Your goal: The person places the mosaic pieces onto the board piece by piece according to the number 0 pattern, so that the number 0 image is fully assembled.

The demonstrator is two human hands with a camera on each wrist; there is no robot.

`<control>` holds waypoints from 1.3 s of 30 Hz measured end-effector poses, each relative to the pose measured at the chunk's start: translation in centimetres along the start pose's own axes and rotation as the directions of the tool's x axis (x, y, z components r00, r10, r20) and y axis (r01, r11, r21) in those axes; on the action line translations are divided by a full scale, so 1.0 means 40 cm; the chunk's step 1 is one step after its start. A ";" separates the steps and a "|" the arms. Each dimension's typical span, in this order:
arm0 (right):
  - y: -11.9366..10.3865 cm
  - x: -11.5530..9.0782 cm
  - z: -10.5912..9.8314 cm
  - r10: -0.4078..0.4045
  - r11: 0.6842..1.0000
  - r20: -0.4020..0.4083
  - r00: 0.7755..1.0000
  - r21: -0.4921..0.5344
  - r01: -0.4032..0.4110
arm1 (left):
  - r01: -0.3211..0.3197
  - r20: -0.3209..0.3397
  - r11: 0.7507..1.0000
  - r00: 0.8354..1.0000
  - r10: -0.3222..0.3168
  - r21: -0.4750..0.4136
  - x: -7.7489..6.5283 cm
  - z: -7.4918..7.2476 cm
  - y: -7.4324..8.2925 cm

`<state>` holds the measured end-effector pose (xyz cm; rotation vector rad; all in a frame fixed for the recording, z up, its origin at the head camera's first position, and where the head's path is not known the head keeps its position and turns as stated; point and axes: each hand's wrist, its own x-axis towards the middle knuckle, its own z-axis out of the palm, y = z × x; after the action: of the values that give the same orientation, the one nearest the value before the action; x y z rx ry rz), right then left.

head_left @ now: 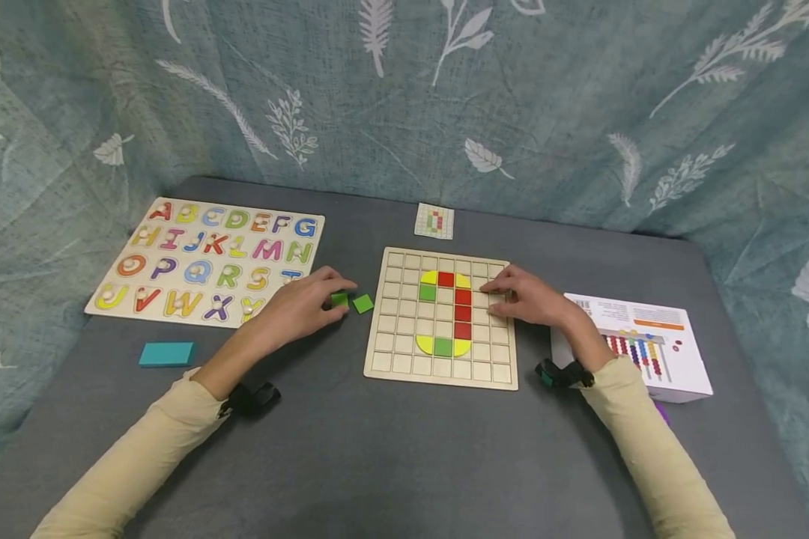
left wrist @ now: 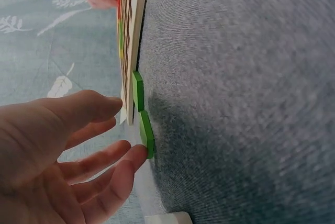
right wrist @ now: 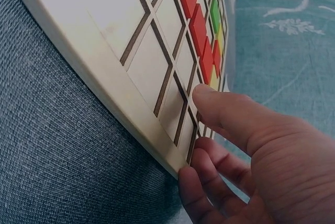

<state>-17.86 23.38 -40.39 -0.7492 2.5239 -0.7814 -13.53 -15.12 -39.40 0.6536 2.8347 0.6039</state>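
Note:
My left hand (head_left: 300, 307) is over two loose green square tiles left of the wooden grid board (head_left: 404, 364). Its thumb and fingers are spread apart around the nearer green tile (head_left: 339, 299), and in the left wrist view a fingertip meets that tile's edge. The other green tile (head_left: 363, 303) lies between it and the board. At the board's right side, my right hand (head_left: 529, 298) has its fingers loosely bent at the rim, holding no tile. On the grid, red tiles (head_left: 463, 314), green tiles (head_left: 443, 346) and yellow curved tiles (head_left: 425, 343) form a partial ring.
A small pattern card (head_left: 434, 221) lies behind the board. An alphabet puzzle board (head_left: 205, 260) is at the left, with a teal block (head_left: 166, 354) in front of it. A white box (head_left: 677, 359) picturing an abacus sits under my right forearm. A patterned curtain (head_left: 404, 112) hangs behind the table.

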 end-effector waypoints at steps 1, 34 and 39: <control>0.002 0.000 0.001 -0.001 1.000 0.001 1.000 0.003 0.001 | -0.003 0.001 1.000 1.000 0.003 0.003 0.001 0.000 0.000; 0.004 0.000 0.003 -0.006 1.000 -0.002 1.000 0.007 0.006 | -0.018 0.058 0.999 0.998 0.019 -0.033 0.011 0.008 -0.010; 0.005 -0.001 0.005 0.000 1.000 -0.003 1.000 0.010 0.000 | -0.033 0.052 0.999 0.998 0.034 -0.030 0.010 0.008 -0.011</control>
<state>-17.79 23.47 -40.64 -0.7458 2.5206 -0.7945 -13.98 -15.18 -39.91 0.7027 2.7658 0.6233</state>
